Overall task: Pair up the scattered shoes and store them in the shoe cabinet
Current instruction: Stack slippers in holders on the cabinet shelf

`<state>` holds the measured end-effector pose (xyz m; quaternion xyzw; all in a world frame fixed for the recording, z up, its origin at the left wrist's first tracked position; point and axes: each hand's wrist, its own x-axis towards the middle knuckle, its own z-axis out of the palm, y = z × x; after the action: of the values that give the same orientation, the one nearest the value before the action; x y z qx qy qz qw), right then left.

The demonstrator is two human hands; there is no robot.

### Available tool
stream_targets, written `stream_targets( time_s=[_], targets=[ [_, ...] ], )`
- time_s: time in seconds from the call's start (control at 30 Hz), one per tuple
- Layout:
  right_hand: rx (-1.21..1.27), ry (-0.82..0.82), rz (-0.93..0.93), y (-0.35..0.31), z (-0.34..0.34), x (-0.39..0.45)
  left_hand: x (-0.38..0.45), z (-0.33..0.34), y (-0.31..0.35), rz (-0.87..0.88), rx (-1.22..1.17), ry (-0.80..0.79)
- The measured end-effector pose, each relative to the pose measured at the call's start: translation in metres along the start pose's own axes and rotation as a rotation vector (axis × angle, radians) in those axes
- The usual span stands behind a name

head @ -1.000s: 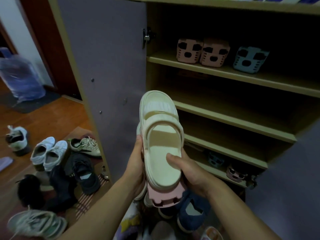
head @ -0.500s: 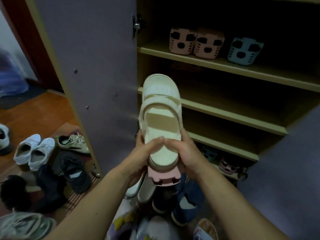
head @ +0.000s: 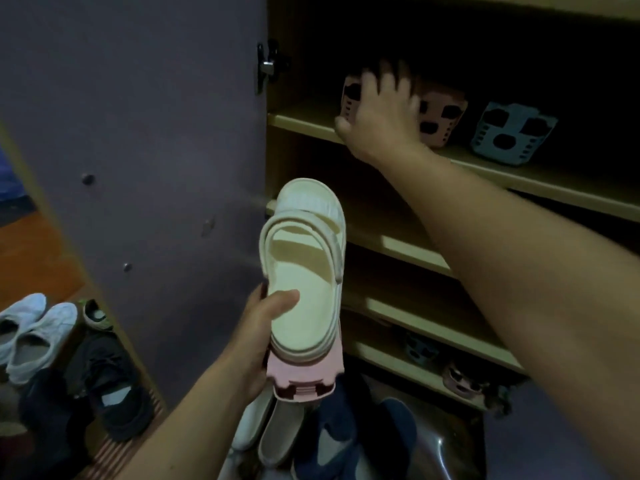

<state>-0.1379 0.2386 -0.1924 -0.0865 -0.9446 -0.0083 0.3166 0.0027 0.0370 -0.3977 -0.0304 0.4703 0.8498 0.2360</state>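
Fingers curled round cream sandal, pink rack beneath

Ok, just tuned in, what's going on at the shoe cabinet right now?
A person is shelving shoes. The left hand grips a cream platform sandal stacked on a pink shoe rack, held upright in front of the open cabinet. The right hand, fingers spread, reaches onto the upper shelf at the leftmost of two pink racks there; a blue rack stands beside them. Whether it touches the rack is blurred. Unsorted shoes lie on the floor below, including white sneakers.
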Motion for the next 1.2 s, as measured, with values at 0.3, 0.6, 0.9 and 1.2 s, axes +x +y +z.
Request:
stream_targets(
  time_s=[0.3, 0.6, 0.9, 1.2],
  targets=[
    [-0.087, -0.199, 0.014, 0.022, -0.007, 0.035, 0.001, 0.036, 0.055, 0.109, 0.221, -0.071],
    [-0.174, -0.255, 0.158, 0.067, -0.027, 0.023, -0.016, 0.046, 0.099, 0.079, 0.16, -0.092],
    [0.224, 0.082, 0.182, 0.061, -0.037, -0.04, -0.024, 0.069, 0.127, 0.124, 0.248, -0.098],
    [1.655, -0.477, 0.163, -0.009, -0.031, -0.132, -0.022, 0.095, 0.143, 0.404, 0.364, -0.149]
  ],
)
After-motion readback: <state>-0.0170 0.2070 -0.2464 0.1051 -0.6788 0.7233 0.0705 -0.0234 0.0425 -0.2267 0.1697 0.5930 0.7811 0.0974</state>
